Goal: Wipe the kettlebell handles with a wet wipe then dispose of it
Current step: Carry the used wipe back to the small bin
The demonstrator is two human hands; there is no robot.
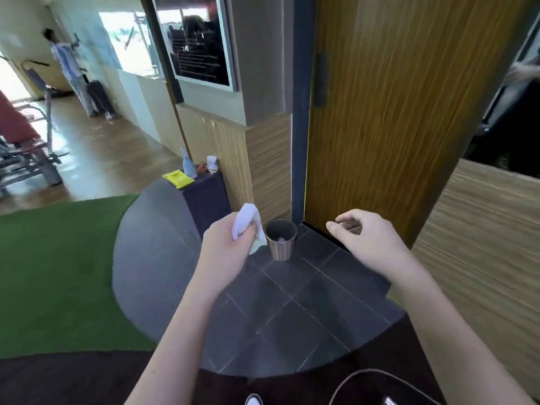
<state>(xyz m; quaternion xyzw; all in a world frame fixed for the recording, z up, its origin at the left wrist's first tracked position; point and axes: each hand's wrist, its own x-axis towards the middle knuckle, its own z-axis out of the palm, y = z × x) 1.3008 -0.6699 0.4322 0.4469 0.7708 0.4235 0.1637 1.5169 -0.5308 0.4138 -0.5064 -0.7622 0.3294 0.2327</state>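
- Your left hand (230, 244) is gripping the crumpled white wipe (245, 222).
- Your right hand (365, 232) is hanging loosely curled, holding nothing.
- The small bin (281, 244) is standing on the dark tiles (292, 311), something pale lying inside.

Bin (281, 239) stands between cabinet (206, 200) and door (388, 112).

A gym or fitness centre, seen from a tiled corner beside a wooden door (394, 112). Exercise machines with red padding (20, 141) stand on the wood-look floor at far left, next to a stretch of green artificial turf (58, 273). A framed notice board (198, 42) hangs on the pillar, above a low dark stand (204, 197) holding a spray bottle (188, 166) and a yellow pack (178, 179). A small waste bin (281, 239) sits on the dark tiles by the door.
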